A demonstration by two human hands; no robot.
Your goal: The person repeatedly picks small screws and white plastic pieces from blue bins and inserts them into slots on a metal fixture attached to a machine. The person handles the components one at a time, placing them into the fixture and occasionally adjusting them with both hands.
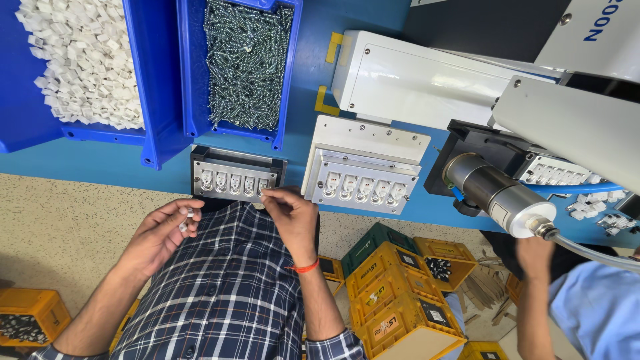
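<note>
Left hand [163, 230], lower left of centre: fingers curled around a few small white parts [187, 217]. Right hand [290, 213], centre: fingertips pinched at the right end of the dark metal fixture [237, 175], possibly on a screw, too small to confirm. Fixture slots hold white parts. Blue bin of screws [247, 63] sits above it.
</note>
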